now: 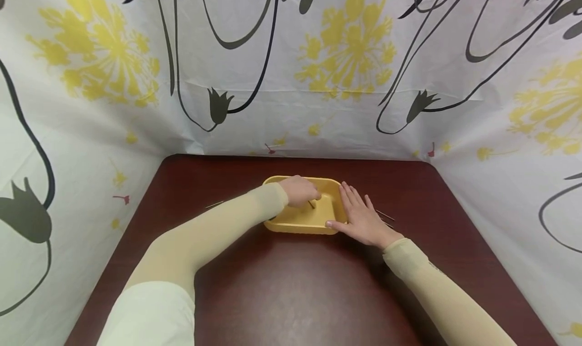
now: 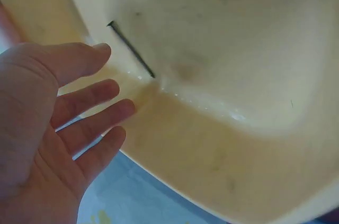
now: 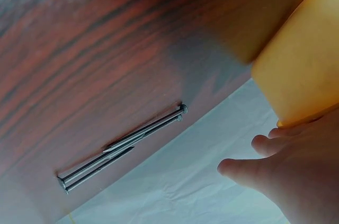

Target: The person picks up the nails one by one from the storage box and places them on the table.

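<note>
A yellow plastic tray (image 1: 325, 212) sits on the dark red-brown table. My left hand (image 1: 300, 191) reaches into it from above. One dark nail (image 2: 131, 50) lies in the tray by the wall, close to the tips of my left thumb and fingers. In the left wrist view those fingers (image 2: 100, 97) are spread and loosely bent, with a gap between them and the nail. My right hand (image 1: 361, 218) rests on the tray's right rim, its fingers straight and the thumb at the near corner.
Several long nails (image 3: 122, 147) lie side by side on the table, right of the tray. A thin piece (image 1: 214, 204) lies to the left of it, partly behind my left forearm. A patterned white cloth (image 1: 291, 73) hangs around the table's back and sides.
</note>
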{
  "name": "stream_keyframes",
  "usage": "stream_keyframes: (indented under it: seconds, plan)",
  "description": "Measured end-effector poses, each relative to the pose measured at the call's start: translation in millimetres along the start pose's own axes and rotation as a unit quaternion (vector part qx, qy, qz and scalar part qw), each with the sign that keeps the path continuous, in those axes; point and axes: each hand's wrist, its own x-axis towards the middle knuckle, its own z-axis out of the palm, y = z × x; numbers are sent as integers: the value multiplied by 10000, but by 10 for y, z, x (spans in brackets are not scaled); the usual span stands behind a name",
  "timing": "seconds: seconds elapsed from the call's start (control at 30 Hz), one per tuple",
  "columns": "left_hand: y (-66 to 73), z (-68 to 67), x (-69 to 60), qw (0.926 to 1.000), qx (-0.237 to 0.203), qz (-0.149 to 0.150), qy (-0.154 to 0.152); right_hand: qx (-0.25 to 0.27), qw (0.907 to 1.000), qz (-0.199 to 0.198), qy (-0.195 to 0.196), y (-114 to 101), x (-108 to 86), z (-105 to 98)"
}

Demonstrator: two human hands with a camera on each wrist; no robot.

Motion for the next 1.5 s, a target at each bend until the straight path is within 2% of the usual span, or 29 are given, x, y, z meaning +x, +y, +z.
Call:
stream_keyframes:
  seconds: [0.13, 0.43, 0.63, 0.9, 1.03, 1.5]
  plan:
    - [11, 0, 33, 9998, 194, 100, -49, 57, 10000, 24, -23, 11, -13, -8]
    - [91, 4, 97, 9993, 187, 203, -244, 44, 9999, 96, -36, 36, -38, 22]
    - [106, 28, 153, 9979, 450, 351, -316, 13, 10000, 81, -49, 27, -29, 21]
    - [116, 13, 211, 9922, 1051, 658, -137, 20, 9999, 99, -52, 19, 10, -10]
    - [128, 23, 242, 9883, 1296, 786, -145, 60, 9999, 108, -63, -1, 8, -12]
    - [159, 45, 247, 9820, 1645, 928, 31, 56, 9998, 140, -115, -18, 13, -5]
